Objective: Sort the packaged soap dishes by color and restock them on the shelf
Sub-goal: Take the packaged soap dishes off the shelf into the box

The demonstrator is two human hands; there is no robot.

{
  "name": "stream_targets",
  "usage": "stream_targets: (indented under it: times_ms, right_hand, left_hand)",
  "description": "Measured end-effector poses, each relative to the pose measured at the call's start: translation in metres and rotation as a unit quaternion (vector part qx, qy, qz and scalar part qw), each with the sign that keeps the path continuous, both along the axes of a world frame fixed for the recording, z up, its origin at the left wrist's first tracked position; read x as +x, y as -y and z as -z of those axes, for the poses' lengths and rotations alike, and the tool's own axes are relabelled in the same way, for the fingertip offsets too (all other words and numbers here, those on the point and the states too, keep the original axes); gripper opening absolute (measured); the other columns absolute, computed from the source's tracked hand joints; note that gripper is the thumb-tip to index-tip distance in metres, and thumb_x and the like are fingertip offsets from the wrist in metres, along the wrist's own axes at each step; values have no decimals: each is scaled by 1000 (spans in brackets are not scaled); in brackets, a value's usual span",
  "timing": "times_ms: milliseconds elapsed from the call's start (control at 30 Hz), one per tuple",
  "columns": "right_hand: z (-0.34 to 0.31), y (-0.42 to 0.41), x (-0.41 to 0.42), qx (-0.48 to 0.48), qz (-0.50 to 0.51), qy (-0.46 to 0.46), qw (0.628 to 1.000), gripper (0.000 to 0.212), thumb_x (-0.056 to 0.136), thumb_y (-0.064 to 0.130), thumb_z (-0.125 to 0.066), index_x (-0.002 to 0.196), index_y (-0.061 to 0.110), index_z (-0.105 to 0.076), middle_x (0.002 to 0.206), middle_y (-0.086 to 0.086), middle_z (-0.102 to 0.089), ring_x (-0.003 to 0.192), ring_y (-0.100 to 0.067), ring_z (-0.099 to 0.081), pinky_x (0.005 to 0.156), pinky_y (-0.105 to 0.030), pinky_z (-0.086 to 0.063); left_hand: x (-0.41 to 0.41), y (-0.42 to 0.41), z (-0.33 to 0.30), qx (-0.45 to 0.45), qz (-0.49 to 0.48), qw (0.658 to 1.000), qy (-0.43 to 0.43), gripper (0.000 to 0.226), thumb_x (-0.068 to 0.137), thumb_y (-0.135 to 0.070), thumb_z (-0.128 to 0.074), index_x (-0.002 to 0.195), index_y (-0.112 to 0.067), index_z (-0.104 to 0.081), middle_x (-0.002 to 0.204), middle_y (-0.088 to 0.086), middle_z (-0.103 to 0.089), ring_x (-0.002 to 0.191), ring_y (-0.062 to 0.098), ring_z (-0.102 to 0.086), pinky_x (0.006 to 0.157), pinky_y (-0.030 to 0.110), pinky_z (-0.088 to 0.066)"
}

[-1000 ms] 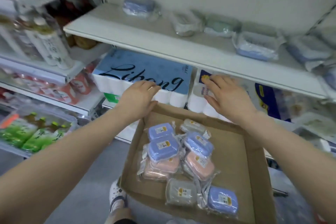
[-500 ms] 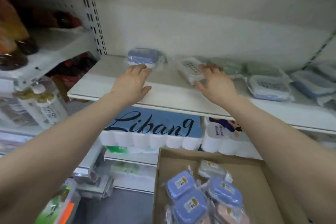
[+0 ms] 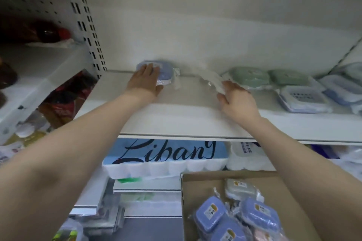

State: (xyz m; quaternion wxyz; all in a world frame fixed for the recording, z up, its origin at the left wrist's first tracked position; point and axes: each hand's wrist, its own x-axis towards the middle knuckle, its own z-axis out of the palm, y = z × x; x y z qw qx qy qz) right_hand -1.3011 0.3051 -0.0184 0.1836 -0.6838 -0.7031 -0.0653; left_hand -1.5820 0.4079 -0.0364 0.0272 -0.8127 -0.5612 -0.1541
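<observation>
Both hands have reached deeper onto the shelf [image 3: 195, 121] since half a second ago. From my remote seat I see the left hand [image 3: 145, 82] lying flat, fingers straight, on the blue soap dish [image 3: 166, 73] at the back wall. My right hand [image 3: 238, 100] pinches a blurred clear-wrapped soap dish [image 3: 212, 79], lifting it. Below, the cardboard box [image 3: 195, 186] holds 3 blue dishes [image 3: 210, 214] and 1 grey dish [image 3: 240, 189].

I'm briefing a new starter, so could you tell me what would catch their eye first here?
Two bare arms reach up to the white shelf: the left hand rests on a blue soap dish at the back, the right hand holds a blurred clear packet. Below right, a cardboard box holds more packaged dishes.
</observation>
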Motion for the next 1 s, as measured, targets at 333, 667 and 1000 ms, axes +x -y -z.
stream_targets:
  times_ms: [333, 667, 1000]
  right_hand:
    - [-23, 3, 25, -60, 178, -478, 858, 29, 92, 17, -45, 118, 22, -58, 116, -12, -61, 101, -31, -61, 74, -43, -60]
    - [-8, 13, 11, -142, 154, -104, 972, 87, 76, 80, -51, 131, 14, -44, 122, -16, -56, 115, -37, -54, 90, -42, -47]
    - [10, 65, 41, -54, 36, -81, 995, 88, 79, 52, -64, 149, 13, -28, 132, -20, -50, 119, -39, -48, 89, -40, -44]
  left_hand:
    - [13, 21, -4, 94, 59, 994, 22, 60, 84, -46, -61, 135, -15, -51, 115, 15, -54, 104, 38, -51, 97, 44, -39]
    - [26, 49, -10, -86, -3, 996, -35, 76, 82, -65, -51, 145, -28, -29, 137, 11, -46, 124, 35, -44, 101, 43, -39]
    - [47, 142, 2, -14, -33, 995, 89, 82, 76, -67, -64, 140, -22, -41, 125, 15, -52, 109, 37, -53, 91, 43, -44]
